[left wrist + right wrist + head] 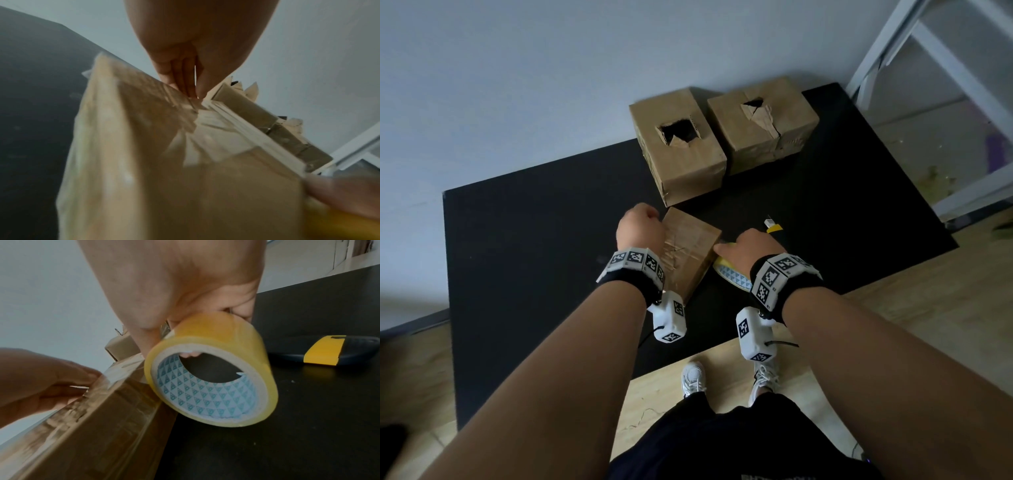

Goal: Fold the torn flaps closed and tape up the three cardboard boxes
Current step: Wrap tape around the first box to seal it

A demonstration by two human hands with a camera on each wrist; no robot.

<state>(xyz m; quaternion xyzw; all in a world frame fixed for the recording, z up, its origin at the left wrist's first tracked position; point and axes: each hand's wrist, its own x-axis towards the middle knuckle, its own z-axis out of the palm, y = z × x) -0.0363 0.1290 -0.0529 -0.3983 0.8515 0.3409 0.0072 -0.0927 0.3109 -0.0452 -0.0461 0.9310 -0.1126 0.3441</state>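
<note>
taping near box point(690, 245): left hand point(640, 228) fingers press its top, right hand point(748, 248) grips tape roll point(211, 379). next: cut with knife point(322, 352).

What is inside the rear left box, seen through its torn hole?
Through the torn opening in the rear left box only darkness shows, with a bent flap at its edge. Any contents are hidden by the intact top.

Left wrist view: near box point(144, 162) motion-blurred, bottom cut by the frame edge. Head view: right hand point(748, 248) covers most of the tape roll point(732, 279); utility knife point(774, 226) mostly hidden behind it. Left hand point(640, 228) fingers hidden over the box's far side.
</note>
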